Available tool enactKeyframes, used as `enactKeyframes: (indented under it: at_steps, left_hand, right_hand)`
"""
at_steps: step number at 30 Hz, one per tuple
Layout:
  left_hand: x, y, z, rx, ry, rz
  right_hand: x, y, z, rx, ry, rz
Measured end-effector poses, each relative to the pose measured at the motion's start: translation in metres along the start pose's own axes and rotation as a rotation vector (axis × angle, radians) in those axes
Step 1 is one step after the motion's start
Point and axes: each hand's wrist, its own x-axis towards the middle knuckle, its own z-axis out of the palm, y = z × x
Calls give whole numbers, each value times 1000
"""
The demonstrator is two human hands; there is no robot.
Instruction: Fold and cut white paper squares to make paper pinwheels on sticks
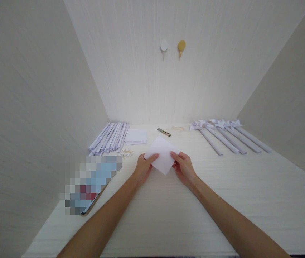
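Both hands' fingers pinch a white paper square (pixel 162 154), rolled paper sticks (pixel 109 138), snips (pixel 163 132) and pinwheels (pixel 222 134) beyond.

Paper sheet (pixel 162 154) mid-table, rolled sticks (pixel 109 137) behind-left, pinwheels (pixel 222 134) behind-right, snips (pixel 163 132) behind.

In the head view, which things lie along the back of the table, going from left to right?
Rolled paper sticks → stack of paper sheets → snips → rubber bands → finished paper pinwheels.
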Motion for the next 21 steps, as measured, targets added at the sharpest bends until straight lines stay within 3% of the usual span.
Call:
enactKeyframes:
  at_steps: [12,21]
  left_hand:
    - [-4,1,0,-109,-147,-128]
    - [-4,2,0,-146,-101,-238]
  right_hand:
    - [0,7,-3,-37,-78,24]
    - [1,8,-3,-91,-9,-33]
